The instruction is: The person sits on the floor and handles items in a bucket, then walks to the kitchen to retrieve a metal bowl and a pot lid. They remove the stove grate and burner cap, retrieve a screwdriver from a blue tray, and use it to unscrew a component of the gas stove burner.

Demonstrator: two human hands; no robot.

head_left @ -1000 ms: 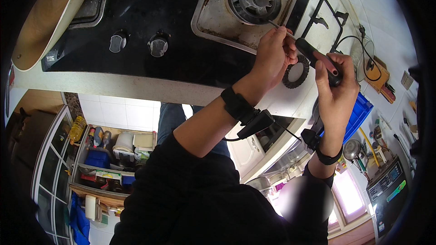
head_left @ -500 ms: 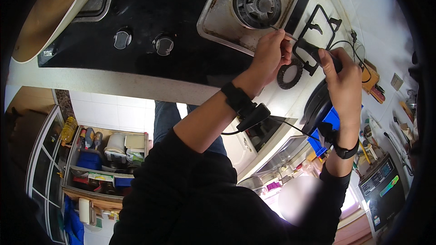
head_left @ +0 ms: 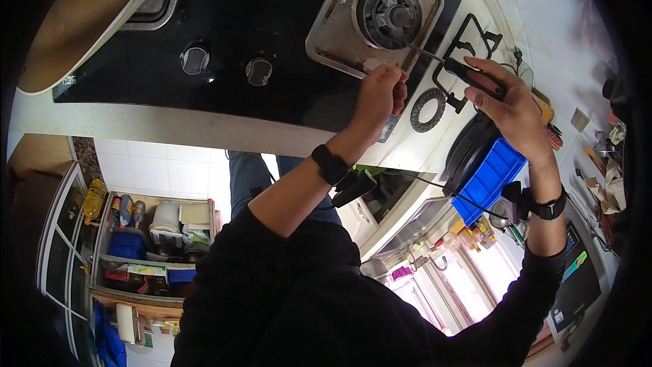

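A screwdriver (head_left: 486, 84) with a black and reddish handle is held in my right hand (head_left: 513, 107), between thumb and fingers. Its thin metal shaft slants left, and its tip meets the lower right edge of the gas burner (head_left: 389, 15). Just below the burner's metal drip tray (head_left: 333, 53), my left hand (head_left: 377, 98) is closed, thumb and fingertips pressed together; whatever they may hold is hidden. A toothed dark ring (head_left: 427, 110) lies on the counter between my hands. Behind the screwdriver lies a black pan support (head_left: 454, 47).
The black glass hob (head_left: 224, 20) carries two control knobs (head_left: 259, 71). A large brownish pan or lid (head_left: 75, 20) stands at the left. Below my right hand are a round black pan (head_left: 468, 146) and a blue plastic bin (head_left: 489, 180). Cables hang from both wrists.
My left hand has come away from the screwdriver shaft, down and left. My right hand's grip has loosened, with the index finger lifted along the handle. The view has shifted slightly.
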